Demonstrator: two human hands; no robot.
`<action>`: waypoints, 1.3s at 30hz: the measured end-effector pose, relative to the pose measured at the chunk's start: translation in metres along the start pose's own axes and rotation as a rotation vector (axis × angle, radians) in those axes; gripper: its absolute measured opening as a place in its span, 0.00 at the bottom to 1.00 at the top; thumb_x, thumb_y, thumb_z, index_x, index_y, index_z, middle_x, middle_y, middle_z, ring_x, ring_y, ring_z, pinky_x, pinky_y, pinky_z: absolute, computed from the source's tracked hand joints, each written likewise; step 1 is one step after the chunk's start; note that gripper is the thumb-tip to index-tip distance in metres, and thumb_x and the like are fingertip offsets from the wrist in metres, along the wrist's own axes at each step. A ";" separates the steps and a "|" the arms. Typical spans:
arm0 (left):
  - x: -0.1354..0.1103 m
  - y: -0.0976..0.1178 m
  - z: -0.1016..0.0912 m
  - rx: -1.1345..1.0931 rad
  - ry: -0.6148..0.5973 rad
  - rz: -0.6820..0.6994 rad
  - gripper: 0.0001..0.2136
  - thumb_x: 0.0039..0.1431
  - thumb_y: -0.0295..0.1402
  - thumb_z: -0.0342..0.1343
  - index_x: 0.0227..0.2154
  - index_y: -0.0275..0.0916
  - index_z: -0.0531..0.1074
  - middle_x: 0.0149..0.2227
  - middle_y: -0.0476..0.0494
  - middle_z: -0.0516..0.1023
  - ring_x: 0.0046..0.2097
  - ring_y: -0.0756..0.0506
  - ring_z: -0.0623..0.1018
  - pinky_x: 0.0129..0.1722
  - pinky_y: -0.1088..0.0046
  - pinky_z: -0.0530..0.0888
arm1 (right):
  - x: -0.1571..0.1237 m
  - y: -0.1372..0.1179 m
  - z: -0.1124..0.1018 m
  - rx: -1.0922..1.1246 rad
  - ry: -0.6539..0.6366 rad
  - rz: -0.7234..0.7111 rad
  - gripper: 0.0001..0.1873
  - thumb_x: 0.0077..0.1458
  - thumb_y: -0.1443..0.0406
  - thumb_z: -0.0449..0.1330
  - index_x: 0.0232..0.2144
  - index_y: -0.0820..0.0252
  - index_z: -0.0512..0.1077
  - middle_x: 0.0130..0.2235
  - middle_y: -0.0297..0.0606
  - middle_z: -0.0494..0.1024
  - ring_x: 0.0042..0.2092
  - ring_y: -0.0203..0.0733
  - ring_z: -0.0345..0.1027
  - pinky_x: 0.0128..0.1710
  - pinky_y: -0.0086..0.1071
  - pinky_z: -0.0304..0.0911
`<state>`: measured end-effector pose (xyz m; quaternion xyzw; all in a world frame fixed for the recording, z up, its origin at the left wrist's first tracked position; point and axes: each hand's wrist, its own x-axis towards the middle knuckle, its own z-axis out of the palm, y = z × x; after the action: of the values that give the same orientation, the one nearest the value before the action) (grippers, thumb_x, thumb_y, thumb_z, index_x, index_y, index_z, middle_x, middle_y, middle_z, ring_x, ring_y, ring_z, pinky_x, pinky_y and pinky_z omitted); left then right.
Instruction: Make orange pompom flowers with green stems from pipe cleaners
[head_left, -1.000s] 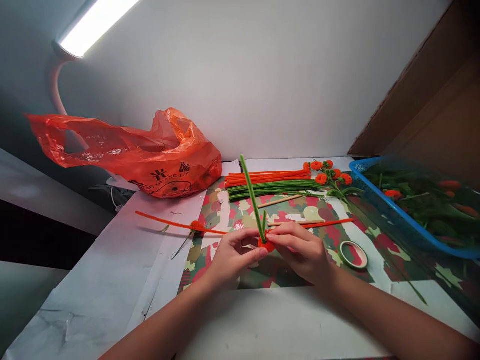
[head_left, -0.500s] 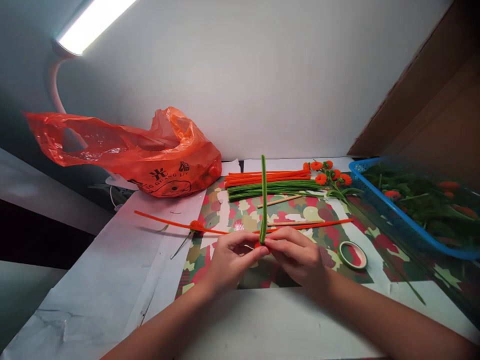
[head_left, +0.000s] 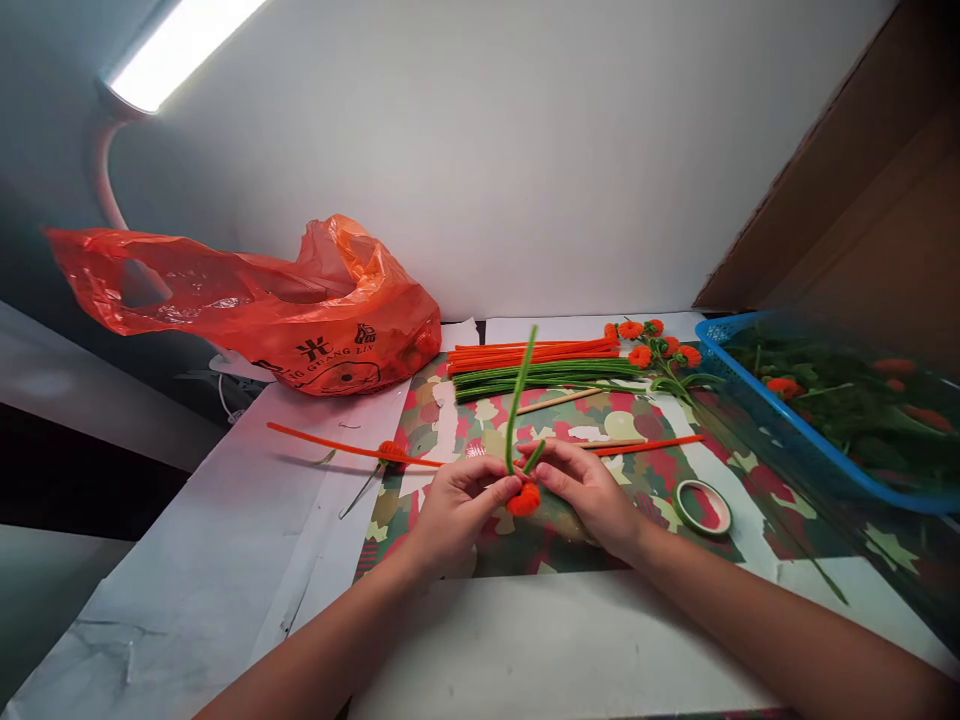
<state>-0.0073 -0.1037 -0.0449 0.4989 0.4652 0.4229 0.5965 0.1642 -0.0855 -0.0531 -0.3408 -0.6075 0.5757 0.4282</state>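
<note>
above the mat [head_left: 487, 552], left hand [head_left: 463, 505] and right hand [head_left: 592, 495] angle inward, fingers [head_left: 504, 490] pinching the green-stemmed orange flower [head_left: 523, 500].

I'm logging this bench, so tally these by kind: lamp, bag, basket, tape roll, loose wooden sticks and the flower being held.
Lamp: 1
Bag: 1
Basket: 1
Tape roll: 1
Wooden sticks: 2
Held flower: 1
Total: 7

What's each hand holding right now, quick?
Left hand: closed, pinching the orange flower near the base of its long green stem.
Right hand: closed, thumb and fingers at the shorter green end.
</note>
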 end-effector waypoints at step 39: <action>-0.003 0.002 0.002 -0.155 -0.238 -0.128 0.09 0.49 0.34 0.63 0.30 0.34 0.73 0.27 0.49 0.73 0.27 0.53 0.71 0.25 0.80 0.68 | -0.006 -0.011 -0.008 -0.400 0.049 -0.552 0.08 0.56 0.70 0.58 0.35 0.56 0.78 0.27 0.35 0.79 0.26 0.35 0.69 0.28 0.31 0.65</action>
<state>-0.0055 -0.1064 -0.0422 0.4673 0.3881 0.3566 0.7098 0.1746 -0.0890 -0.0428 -0.2545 -0.7672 0.2992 0.5071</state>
